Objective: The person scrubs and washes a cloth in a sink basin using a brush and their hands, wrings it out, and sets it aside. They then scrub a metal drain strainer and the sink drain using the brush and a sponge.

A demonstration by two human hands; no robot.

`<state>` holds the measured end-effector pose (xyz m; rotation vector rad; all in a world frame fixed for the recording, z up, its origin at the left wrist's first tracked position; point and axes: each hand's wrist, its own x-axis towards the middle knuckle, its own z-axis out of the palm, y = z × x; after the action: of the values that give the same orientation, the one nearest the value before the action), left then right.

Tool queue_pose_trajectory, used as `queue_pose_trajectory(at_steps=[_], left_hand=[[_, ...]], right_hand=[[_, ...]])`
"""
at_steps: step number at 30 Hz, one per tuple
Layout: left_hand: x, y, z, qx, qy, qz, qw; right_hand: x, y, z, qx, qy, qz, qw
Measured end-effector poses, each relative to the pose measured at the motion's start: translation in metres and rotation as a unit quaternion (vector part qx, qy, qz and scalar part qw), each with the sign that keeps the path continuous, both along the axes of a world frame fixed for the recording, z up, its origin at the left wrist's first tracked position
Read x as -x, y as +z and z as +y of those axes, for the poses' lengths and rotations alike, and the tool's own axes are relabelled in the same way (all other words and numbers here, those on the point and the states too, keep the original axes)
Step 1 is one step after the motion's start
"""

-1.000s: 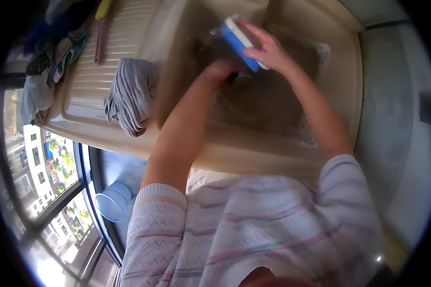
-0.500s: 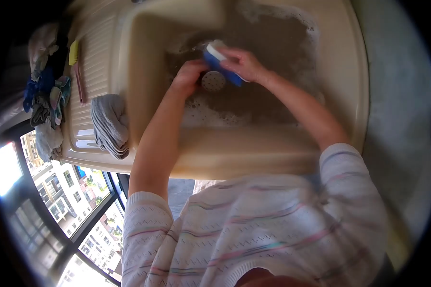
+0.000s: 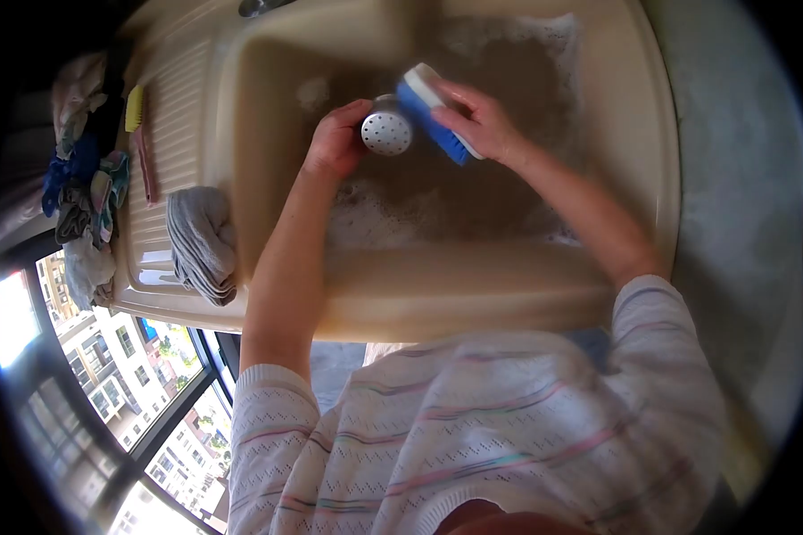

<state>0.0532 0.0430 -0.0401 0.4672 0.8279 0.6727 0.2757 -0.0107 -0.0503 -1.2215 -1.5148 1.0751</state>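
Over the basin of the beige sink (image 3: pixel 277 178), my left hand (image 3: pixel 337 140) is closed around the side of a small round metal piece with a perforated face (image 3: pixel 386 133). Its holed face points up toward me; what my fingers cover of it is hidden. My right hand (image 3: pixel 484 123) grips a scrubbing brush (image 3: pixel 434 120) with a white back and blue bristles. The brush is tilted, with its bristles on the side toward the metal piece and a narrow gap between them. Cloudy, brownish water (image 3: pixel 473 201) with patches of foam lies below both hands.
On the ribbed drainboard (image 3: pixel 183 107) at left lie a folded grey cloth (image 3: pixel 202 241) and a brush with yellow bristles and a pinkish handle (image 3: pixel 141 147). Several crumpled cloths (image 3: pixel 85 178) are heaped beyond its edge. A window (image 3: pixel 125 374) is at lower left.
The perforated piece has come up slightly and turned its face more plainly into view. The brush has shifted right, away from my left hand. Both hands keep their hold.
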Motion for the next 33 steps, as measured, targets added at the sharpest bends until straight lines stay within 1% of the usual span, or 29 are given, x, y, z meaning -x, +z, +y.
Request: queue_pose_trajectory(at_steps=[1, 3, 4, 5, 7, 9, 10, 12, 13, 14, 17, 18, 21, 22, 23, 25, 26, 27, 29, 32, 33], left_hand=[[-0.004, 0.004, -0.003, 0.003, -0.01, 0.013, 1.0], [-0.013, 0.012, -0.006, -0.025, -0.054, 0.044, 0.997], [-0.02, 0.01, -0.009, -0.035, -0.069, 0.065, 0.995], [-0.023, 0.01, -0.014, -0.042, -0.084, 0.087, 0.992], [-0.013, 0.014, -0.008, -0.036, -0.051, 0.044, 0.997], [-0.003, 0.018, 0.0, -0.027, -0.011, -0.008, 1.0], [-0.008, 0.028, 0.001, -0.039, -0.001, -0.006, 0.999], [-0.013, 0.03, 0.003, -0.037, 0.013, -0.011, 0.999], [-0.011, 0.03, 0.003, -0.035, 0.017, -0.008, 0.999], [-0.01, 0.031, 0.001, -0.034, 0.023, -0.006, 0.999], [0.002, 0.031, 0.003, -0.017, 0.039, -0.002, 0.999], [0.001, 0.028, 0.003, -0.014, 0.028, -0.001, 1.0], [-0.001, 0.018, 0.003, -0.012, -0.01, -0.004, 1.0], [0.0, 0.015, 0.003, -0.018, -0.021, -0.015, 1.0], [-0.003, 0.016, 0.002, -0.023, -0.031, -0.025, 0.999], [-0.017, 0.027, -0.009, -0.024, -0.055, 0.034, 0.998], [-0.018, 0.032, -0.01, -0.034, -0.048, 0.032, 0.998], [-0.018, 0.036, -0.009, -0.046, -0.042, 0.031, 0.998], [-0.008, 0.03, 0.0, -0.046, -0.021, 0.022, 0.998], [-0.006, 0.036, 0.002, -0.025, 0.022, 0.013, 0.999], [-0.007, 0.036, 0.0, -0.023, 0.021, 0.013, 0.999]], right_hand=[[0.01, 0.002, 0.005, -0.055, 0.002, -0.028, 0.998], [0.017, 0.011, 0.031, -0.098, 0.033, -0.121, 0.987], [0.027, 0.027, 0.039, -0.115, 0.057, -0.193, 0.973], [0.031, 0.029, 0.045, -0.127, 0.058, -0.188, 0.972], [0.018, 0.022, 0.04, -0.103, 0.04, -0.097, 0.989], [0.007, 0.008, 0.013, -0.071, 0.052, -0.195, 0.977], [0.003, 0.006, 0.005, -0.055, 0.061, -0.246, 0.966], [0.002, 0.008, 0.008, 0.031, 0.032, -0.097, 0.994], [0.005, 0.012, 0.009, 0.075, 0.014, -0.016, 0.997], [0.001, 0.022, 0.013, 0.046, -0.005, -0.05, 0.998], [-0.018, 0.002, 0.017, 0.099, -0.043, -0.012, 0.994], [-0.017, 0.006, 0.015, 0.091, -0.034, 0.023, 0.995], [0.006, 0.021, 0.021, -0.063, 0.005, -0.028, 0.998], [0.013, 0.033, 0.026, -0.088, 0.006, -0.105, 0.991], [0.017, 0.041, 0.029, -0.103, 0.015, -0.142, 0.984], [0.025, 0.048, 0.037, -0.133, 0.037, -0.214, 0.967], [0.023, 0.044, 0.043, -0.171, 0.051, -0.193, 0.965], [0.021, 0.042, 0.041, -0.15, 0.036, -0.128, 0.98], [0.01, 0.039, 0.02, -0.147, 0.02, -0.178, 0.973], [0.013, 0.027, 0.013, -0.108, -0.017, -0.105, 0.989], [0.012, 0.032, 0.013, -0.112, -0.017, -0.128, 0.985]])
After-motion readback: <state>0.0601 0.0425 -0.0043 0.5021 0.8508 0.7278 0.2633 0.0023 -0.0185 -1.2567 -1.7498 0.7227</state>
